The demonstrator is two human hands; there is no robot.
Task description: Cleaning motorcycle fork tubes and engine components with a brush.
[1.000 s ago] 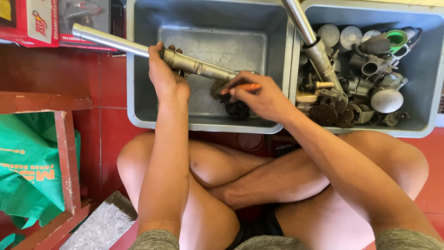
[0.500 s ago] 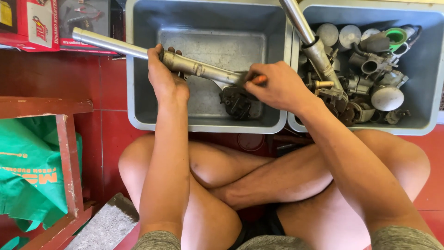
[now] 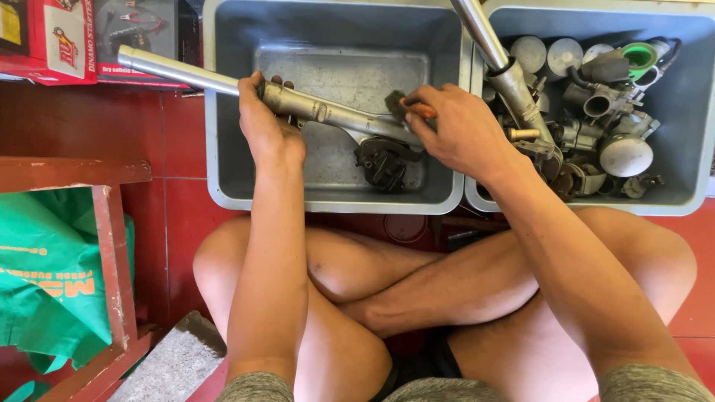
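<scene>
My left hand [image 3: 267, 128] grips a long metal fork tube [image 3: 328, 113] and holds it level over a grey plastic tub [image 3: 223, 112]. The tube's shiny end sticks out to the left past the tub's rim. My right hand [image 3: 456, 134] is closed on a small brush with an orange handle [image 3: 408, 109], its dark bristles pressed against the tube near its dark lower bracket [image 3: 383, 160]. I sit cross-legged on the red floor with my knees just below the tubs.
A second grey tub [image 3: 693, 112] at right holds several metal engine parts and another fork tube [image 3: 495, 52]. A red wooden frame [image 3: 108, 246] with a green bag [image 3: 52, 290] stands at left. Red boxes [image 3: 45, 37] lie at top left. A concrete block [image 3: 175, 365] sits by my left thigh.
My right hand with the brush has slid up and to the left along the tube. My left hand has kept its hold in the same place.
</scene>
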